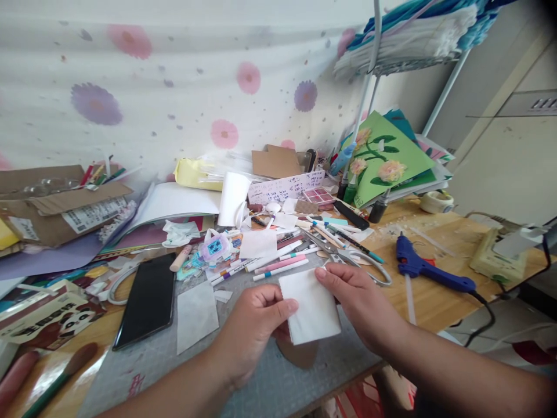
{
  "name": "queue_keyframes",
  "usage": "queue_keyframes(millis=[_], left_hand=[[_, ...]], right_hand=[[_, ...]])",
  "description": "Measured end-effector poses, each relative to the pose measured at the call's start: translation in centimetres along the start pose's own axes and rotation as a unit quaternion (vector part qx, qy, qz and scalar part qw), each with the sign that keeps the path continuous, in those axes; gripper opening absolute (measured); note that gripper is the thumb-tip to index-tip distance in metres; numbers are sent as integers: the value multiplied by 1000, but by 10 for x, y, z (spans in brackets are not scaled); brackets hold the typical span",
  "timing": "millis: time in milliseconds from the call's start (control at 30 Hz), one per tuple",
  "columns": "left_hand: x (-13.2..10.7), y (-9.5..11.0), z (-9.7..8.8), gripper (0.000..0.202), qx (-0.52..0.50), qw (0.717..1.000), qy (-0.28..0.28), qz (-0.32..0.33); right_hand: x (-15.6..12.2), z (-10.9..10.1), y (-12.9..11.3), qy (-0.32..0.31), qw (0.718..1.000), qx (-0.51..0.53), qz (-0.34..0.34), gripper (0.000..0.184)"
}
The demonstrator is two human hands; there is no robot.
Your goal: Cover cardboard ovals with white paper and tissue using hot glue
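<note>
Between my two hands is a folded white sheet [312,307], thin like tissue or paper, with one zigzag-cut edge on the left. My left hand [256,325] pinches its left side between thumb and fingers. At its top right corner, my right hand [359,299] pinches it the same way. Below the sheet, a brown rounded piece [298,353] shows in part. Another flat white sheet [197,316] lies on the grey cutting mat [174,383], left of my hands. Scissors [343,252] rest just beyond my right hand, near several markers [281,264].
A black phone [145,302] lies at left, near a cardboard box [65,206]. To the right are a blue glue gun [429,268] with its cord and a power strip [496,255]. A white paper roll [234,199] stands behind the clutter. Green flowered card [383,157] leans at back right.
</note>
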State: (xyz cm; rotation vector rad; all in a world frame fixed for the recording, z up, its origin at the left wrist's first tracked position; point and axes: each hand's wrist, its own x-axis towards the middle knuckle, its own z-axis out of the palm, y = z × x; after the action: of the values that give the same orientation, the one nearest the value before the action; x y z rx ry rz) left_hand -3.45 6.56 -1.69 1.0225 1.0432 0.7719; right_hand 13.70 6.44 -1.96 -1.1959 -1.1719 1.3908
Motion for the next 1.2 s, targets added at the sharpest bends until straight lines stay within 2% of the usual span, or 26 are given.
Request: queue_keyframes(millis=[200, 367, 433, 500, 600, 667, 767, 867, 933, 1000, 1133, 1200], left_hand=[[2, 0, -2, 22, 4, 1000, 3, -3], [3, 0, -4, 22, -23, 1000, 15, 3], [3, 0, -5, 22, -21, 1000, 18, 5], [3, 1, -5, 22, -30, 999, 29, 8], [6, 4, -8, 19, -101, 994, 46, -4], [8, 6, -10, 15, -178, 983, 36, -17], [11, 8, -12, 10, -265, 964, 17, -18], [11, 10, -13, 4, -298, 954, 31, -11], [11, 10, -13, 3, -308, 950, 50, -8], [10, 11, -13, 6, -314, 947, 62, -2], [9, 13, -13, 11, -326, 943, 71, 0], [9, 14, -13, 12, -338, 937, 84, -2]], right_hand=[[-1, -9, -7, -31, 999, -29, -11, 40], [-8, -11, -15, -63, 991, -108, 57, 35], [-9, -14, -17, -62, 982, -166, 63, 34], [-4, -23, -18, -51, 961, -270, 21, 32], [12, -52, -19, 4, 904, -425, -50, 33], [24, -76, -17, 46, 867, -492, -67, 25], [38, -100, -9, 63, 817, -568, -75, 13], [41, -104, 1, 64, 798, -595, -68, 29], [41, -101, 5, 66, 800, -594, -62, 36], [40, -98, 7, 71, 811, -579, -52, 33], [33, -95, 0, 95, 852, -514, -32, 30], [21, -92, -9, 93, 886, -453, -29, 36]])
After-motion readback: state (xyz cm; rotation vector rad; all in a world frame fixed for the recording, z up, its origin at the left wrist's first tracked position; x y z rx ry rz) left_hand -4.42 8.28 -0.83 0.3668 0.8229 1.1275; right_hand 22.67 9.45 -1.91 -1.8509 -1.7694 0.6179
